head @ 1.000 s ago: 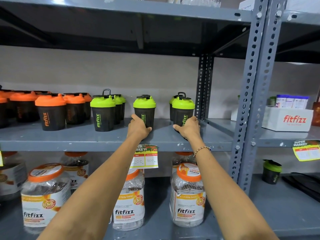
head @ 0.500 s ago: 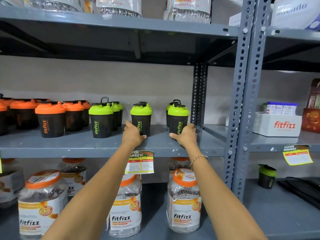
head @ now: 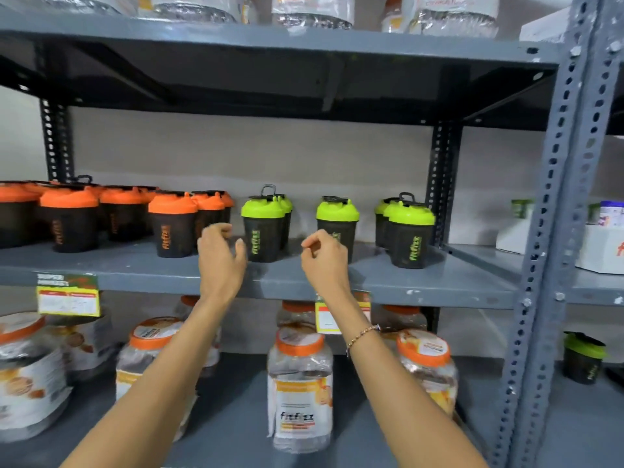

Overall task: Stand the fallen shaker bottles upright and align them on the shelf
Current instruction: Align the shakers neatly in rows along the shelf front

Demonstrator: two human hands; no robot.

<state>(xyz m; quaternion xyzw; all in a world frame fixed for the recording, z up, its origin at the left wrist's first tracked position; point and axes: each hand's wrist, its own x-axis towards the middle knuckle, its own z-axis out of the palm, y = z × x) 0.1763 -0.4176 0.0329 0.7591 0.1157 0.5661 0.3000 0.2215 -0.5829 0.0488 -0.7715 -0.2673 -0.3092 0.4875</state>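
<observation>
Black shaker bottles stand upright on the grey middle shelf (head: pixel 422 282). Several orange-lidded ones (head: pixel 172 228) fill the left side. Green-lidded ones stand to the right: one (head: pixel 262 231) with others behind it, a single one (head: pixel 337 221), and a pair (head: pixel 410 234) by the rear post. My left hand (head: pixel 221 255) hovers empty with curled, parted fingers between the nearest orange-lidded bottle and the left green-lidded one. My right hand (head: pixel 324 261) hangs loosely curled in front of the single green-lidded bottle, touching nothing.
Large clear jars with orange lids (head: pixel 299 383) sit on the lower shelf. More jars line the top shelf. A grey perforated upright (head: pixel 547 265) stands at right, with a white box (head: pixel 604 248) and another green-lidded shaker (head: pixel 582 358) beyond it. Price tags (head: pixel 67 295) hang from the shelf edge.
Both hands let go of the two green-lidded bottles and shifted left, now empty. The view swung left, showing more orange-lidded bottles.
</observation>
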